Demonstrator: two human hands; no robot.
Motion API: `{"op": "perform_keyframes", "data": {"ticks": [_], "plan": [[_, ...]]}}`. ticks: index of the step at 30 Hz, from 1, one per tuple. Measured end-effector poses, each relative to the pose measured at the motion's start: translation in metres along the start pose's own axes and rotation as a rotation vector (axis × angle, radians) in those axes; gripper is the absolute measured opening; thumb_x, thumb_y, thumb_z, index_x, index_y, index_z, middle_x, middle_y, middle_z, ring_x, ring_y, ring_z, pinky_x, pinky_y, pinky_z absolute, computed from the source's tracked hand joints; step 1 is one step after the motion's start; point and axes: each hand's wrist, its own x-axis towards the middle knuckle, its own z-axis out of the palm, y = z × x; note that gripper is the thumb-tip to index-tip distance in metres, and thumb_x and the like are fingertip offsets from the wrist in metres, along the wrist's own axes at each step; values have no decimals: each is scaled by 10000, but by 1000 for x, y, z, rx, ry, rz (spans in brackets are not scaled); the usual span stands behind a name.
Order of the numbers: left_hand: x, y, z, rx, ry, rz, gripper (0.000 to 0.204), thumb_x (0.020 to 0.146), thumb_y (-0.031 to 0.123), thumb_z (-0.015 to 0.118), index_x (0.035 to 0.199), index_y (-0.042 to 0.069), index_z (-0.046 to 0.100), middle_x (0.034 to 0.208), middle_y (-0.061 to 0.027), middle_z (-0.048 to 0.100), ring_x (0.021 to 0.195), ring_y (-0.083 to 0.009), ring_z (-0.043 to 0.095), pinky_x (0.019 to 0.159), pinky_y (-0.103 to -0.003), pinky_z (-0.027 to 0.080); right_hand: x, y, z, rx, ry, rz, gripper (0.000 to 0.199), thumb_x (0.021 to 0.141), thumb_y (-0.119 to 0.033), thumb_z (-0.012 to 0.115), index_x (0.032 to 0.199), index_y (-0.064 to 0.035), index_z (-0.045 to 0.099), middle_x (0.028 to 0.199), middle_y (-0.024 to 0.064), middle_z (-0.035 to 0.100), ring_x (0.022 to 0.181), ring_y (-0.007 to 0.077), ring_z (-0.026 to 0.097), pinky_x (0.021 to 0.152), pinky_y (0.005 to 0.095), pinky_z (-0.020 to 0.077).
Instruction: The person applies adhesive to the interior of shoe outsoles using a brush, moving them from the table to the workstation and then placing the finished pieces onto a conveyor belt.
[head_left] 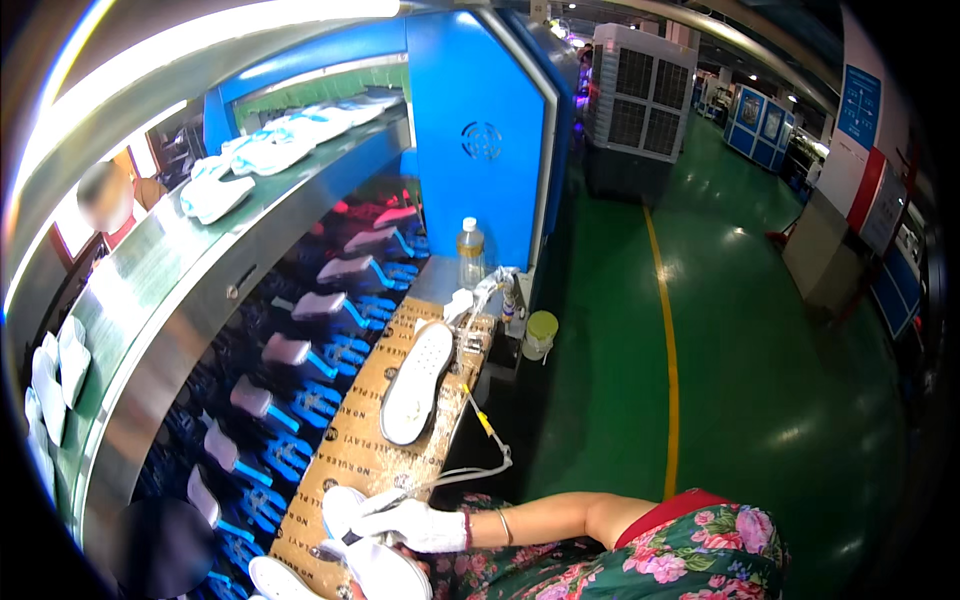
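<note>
My right hand (428,526), in a white glove, is closed around a slim tool joined to a pale hose (485,468). Its tip is too small to make out, close to a white shoe (392,573) at the lower edge. Bare fingertips of my left hand (424,566) show beside that shoe and hold it; the rest is hidden. Another white shoe part (341,508) lies just beyond the glove. On the cardboard-covered bench (345,455) a white shoe sole (418,385) lies flat. One more white piece (280,578) rests at the near end.
Left of the bench, shoe lasts on blue holders (290,350) run in a row beneath a conveyor (130,280) carrying white shoe parts. A bottle (470,252) and a yellow-lidded tub (541,328) stand near the blue machine (480,110). Another person stands across the conveyor.
</note>
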Motion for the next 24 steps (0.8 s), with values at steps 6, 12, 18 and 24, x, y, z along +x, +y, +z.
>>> {"op": "perform_keyframes", "data": {"ticks": [6,12,18,24], "plan": [[-56,1,-15,-224,-86,99,890,920,734,405,1585,155,281,1592,-131,360,1422,-338,404,1186,-505,319,-22,-53,24,-477,-125,-360,186,889,-70,721,1050,21,742,1001,86,738,891,154,683,802,311,560],[-72,-8,-18,183,117,306,913,911,758,429,1581,154,290,1571,-128,392,1413,-346,415,1178,-532,335,-17,-68,46,-991,-171,-847,169,779,2,773,948,0,761,952,130,764,853,241,733,772,330,570],[-73,-11,-21,135,85,292,954,878,780,488,1580,167,287,1589,-94,364,1428,-323,394,1189,-523,318,7,-58,63,-1063,-300,-955,265,783,-51,751,1047,-32,753,1046,133,752,910,282,737,820,367,583],[-75,-14,-38,106,99,271,958,872,786,490,1580,174,286,1584,-97,370,1422,-328,402,1187,-523,323,-5,-40,69,-1215,-283,-1048,356,779,-64,731,1135,-61,731,1110,154,722,961,318,716,835,392,575]]}}
